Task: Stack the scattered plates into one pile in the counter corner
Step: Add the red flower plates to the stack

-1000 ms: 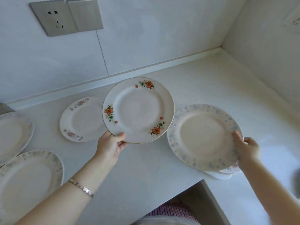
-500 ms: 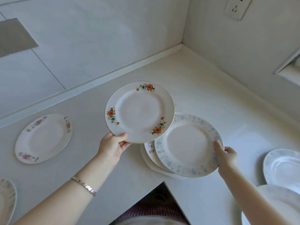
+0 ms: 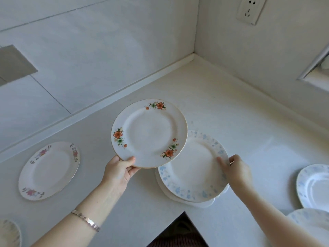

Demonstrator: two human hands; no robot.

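My left hand [image 3: 119, 171] grips the near rim of a white plate with orange flowers [image 3: 149, 133], held above the counter and overlapping the plate to its right. My right hand [image 3: 235, 171] holds the right rim of a blue-flowered plate [image 3: 193, 168], thumb on top. That plate lies on one or two more plates [image 3: 206, 204] whose edges peek out beneath it. A pink-flowered plate [image 3: 49, 171] lies flat on the counter at the left. The counter corner [image 3: 195, 57] is at the back, bare.
Two blue-patterned plates lie at the right edge, one further back [image 3: 313, 186] and one nearer [image 3: 309, 221]. A plate rim [image 3: 9, 234] shows at the bottom left. A wall socket [image 3: 250, 9] is on the right wall. The counter's inner edge [image 3: 184, 212] drops off near me.
The view has swung right and closer to the corner. The blue-flowered plate has settled lower onto the plates beneath it. My left hand still holds the orange-flowered plate, which has shifted slightly right over it.
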